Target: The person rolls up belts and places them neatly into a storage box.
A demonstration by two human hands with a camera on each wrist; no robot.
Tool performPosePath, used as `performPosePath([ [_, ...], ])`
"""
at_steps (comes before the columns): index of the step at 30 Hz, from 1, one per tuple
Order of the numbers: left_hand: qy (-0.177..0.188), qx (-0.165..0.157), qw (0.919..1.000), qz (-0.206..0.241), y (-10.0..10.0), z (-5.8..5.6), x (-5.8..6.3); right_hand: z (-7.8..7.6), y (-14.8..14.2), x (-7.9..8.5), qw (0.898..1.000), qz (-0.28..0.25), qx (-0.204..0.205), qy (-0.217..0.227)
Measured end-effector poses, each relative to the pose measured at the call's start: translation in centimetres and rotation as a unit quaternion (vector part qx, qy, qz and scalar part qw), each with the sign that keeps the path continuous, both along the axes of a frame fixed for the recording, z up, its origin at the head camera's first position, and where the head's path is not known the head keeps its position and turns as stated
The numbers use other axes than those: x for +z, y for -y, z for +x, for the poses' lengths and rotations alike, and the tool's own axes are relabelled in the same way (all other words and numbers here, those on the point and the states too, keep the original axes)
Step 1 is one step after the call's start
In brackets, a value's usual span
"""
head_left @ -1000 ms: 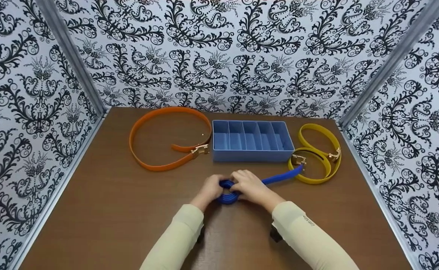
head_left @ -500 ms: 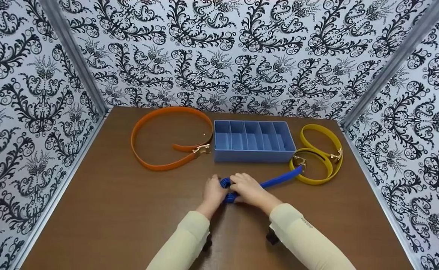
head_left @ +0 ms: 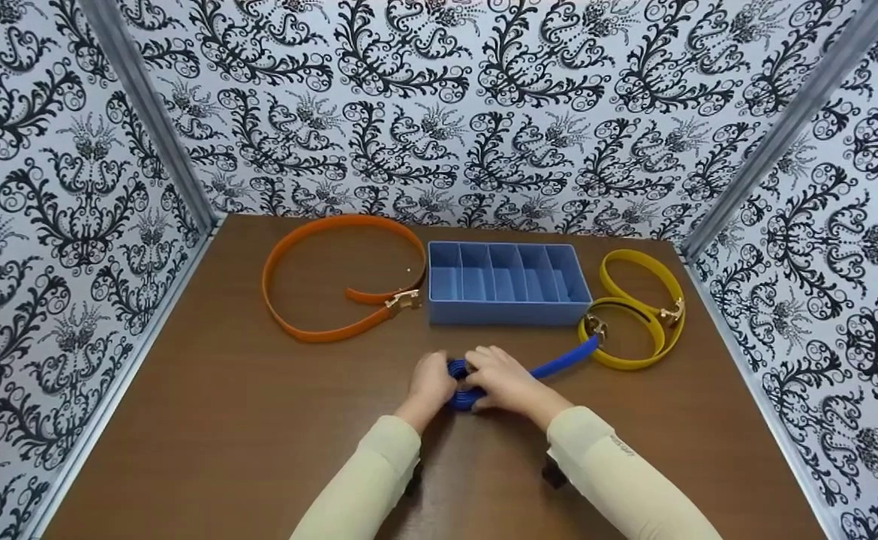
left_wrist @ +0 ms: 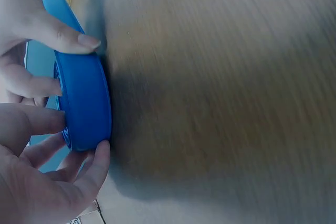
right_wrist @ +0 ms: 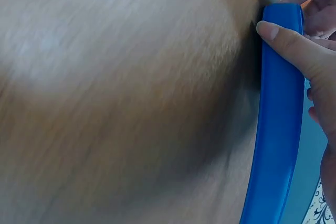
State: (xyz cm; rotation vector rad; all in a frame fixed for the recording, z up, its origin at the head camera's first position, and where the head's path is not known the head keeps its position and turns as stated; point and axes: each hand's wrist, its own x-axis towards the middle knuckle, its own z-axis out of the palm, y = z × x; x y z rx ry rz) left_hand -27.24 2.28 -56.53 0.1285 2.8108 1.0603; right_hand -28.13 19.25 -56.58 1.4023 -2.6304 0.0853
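A blue belt is rolled into a layered coil standing on edge relative to my wrist cameras, its flat face up in the head view. My left hand holds the coil's left side, with fingertips at its outer band and inside its centre. From the right, my right hand pinches it, thumb across the outer band and fingers reaching into the middle. The unrolled strap runs off to the right, ending in a gold buckle that overlaps the yellow belt.
A blue tray with several compartments stands behind the hands. An orange belt with a gold buckle lies in an open loop to its left; the yellow belt lies looped to its right. Patterned walls enclose the brown table.
The buckle end of the blue belt has drawn slightly left, and the loose strap is a little shorter. Both hands stay on the coil, with their fingers shifted around it.
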Motion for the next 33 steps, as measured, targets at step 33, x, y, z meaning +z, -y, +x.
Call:
performPosePath([
  [33,0.007,0.023,0.9994,-0.024,-1.4,-0.3,-0.9,-0.8,-0.9,-0.6,0.999,0.01,-0.04,-0.029],
])
